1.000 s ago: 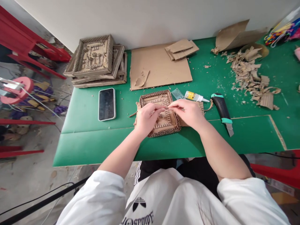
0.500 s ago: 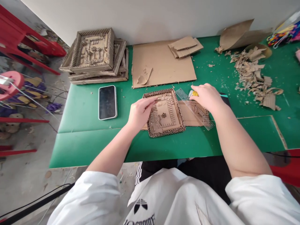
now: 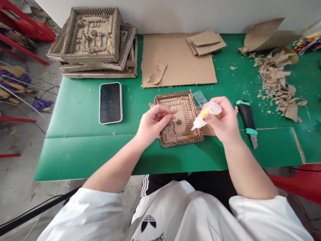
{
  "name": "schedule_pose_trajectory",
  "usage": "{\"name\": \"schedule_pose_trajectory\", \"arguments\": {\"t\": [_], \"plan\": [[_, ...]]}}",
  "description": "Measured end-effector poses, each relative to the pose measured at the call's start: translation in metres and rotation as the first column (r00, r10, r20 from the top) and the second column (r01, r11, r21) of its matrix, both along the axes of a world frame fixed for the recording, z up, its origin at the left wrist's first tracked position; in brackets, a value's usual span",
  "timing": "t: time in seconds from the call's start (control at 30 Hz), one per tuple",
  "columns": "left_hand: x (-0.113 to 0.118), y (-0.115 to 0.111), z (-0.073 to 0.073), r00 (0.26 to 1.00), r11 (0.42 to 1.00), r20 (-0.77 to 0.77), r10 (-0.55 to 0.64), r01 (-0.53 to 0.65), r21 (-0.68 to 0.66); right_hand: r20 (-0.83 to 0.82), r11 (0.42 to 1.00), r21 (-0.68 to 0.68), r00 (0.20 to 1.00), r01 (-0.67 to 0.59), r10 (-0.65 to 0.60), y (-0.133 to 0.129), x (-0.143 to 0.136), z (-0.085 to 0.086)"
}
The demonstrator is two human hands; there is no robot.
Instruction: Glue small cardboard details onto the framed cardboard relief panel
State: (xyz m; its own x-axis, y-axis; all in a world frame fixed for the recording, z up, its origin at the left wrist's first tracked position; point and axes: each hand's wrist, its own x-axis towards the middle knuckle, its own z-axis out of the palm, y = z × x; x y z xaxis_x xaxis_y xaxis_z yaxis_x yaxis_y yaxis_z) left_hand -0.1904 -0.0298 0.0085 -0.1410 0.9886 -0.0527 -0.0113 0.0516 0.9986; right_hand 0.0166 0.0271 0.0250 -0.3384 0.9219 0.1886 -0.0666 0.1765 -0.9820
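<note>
A small cardboard tray model (image 3: 182, 115) with corrugated walls and tiny relief pieces lies in front of me. Over its left side, my left hand (image 3: 154, 124) has thumb and fingertips pinched together; whatever is between them is too small to name. My right hand (image 3: 225, 118) grips a white glue bottle (image 3: 200, 119) with a yellow label, its nozzle tilted down over the tray's right side. Partly hidden behind that hand is a clear plastic ruler (image 3: 200, 98). Under the tray, a cardboard strip (image 3: 209, 130) shows at the right.
A utility knife (image 3: 246, 117) lies right of my right hand, blade out. At left are a phone (image 3: 110, 103) and a stack of larger cardboard models (image 3: 94, 36). A cardboard sheet (image 3: 179, 67) lies behind, and torn scraps (image 3: 276, 80) are heaped at the right.
My right hand has lifted the glue bottle and brought it left, nozzle down over the tray. My left hand has drawn its fingertips together. The knife has come into fuller view.
</note>
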Motion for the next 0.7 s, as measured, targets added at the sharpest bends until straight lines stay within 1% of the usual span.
{"name": "schedule_pose_trajectory", "arguments": {"t": [0.07,0.13,0.23,0.3,0.4,0.47,0.6,0.7], "plan": [[0.002,-0.001,0.002,0.996,0.997,0.088,-0.01,0.017,-0.071,0.058,1.0,0.017,0.998,-0.01,0.009,-0.002,-0.005,-0.007],[0.003,-0.002,0.002,0.985,0.991,0.174,-0.015,0.039,-0.13,0.094,0.997,0.053,0.994,0.052,-0.057,-0.001,-0.007,-0.008],[0.004,-0.003,0.002,0.957,0.985,0.289,-0.022,0.071,-0.16,0.078,0.977,0.112,0.979,0.181,-0.19,-0.002,-0.011,0.0],[0.004,-0.004,0.002,0.94,0.981,0.34,-0.034,0.096,-0.167,0.075,0.951,0.196,0.964,0.238,-0.256,-0.003,-0.017,0.009],[0.006,-0.005,0.003,0.927,0.978,0.373,-0.036,0.11,-0.18,0.122,0.877,0.384,0.926,0.288,-0.357,-0.007,-0.028,0.021],[0.007,-0.005,0.004,0.924,0.977,0.381,-0.035,0.112,-0.181,0.137,0.832,0.464,0.904,0.303,-0.405,-0.01,-0.035,0.024],[0.006,-0.006,0.006,0.926,0.977,0.374,-0.056,0.128,-0.17,0.13,0.776,0.549,0.885,0.311,-0.447,-0.014,-0.04,0.02],[0.006,-0.006,0.006,0.919,0.975,0.386,-0.083,0.154,-0.157,0.148,0.753,0.59,0.878,0.291,-0.455,-0.015,-0.039,0.015]]}}
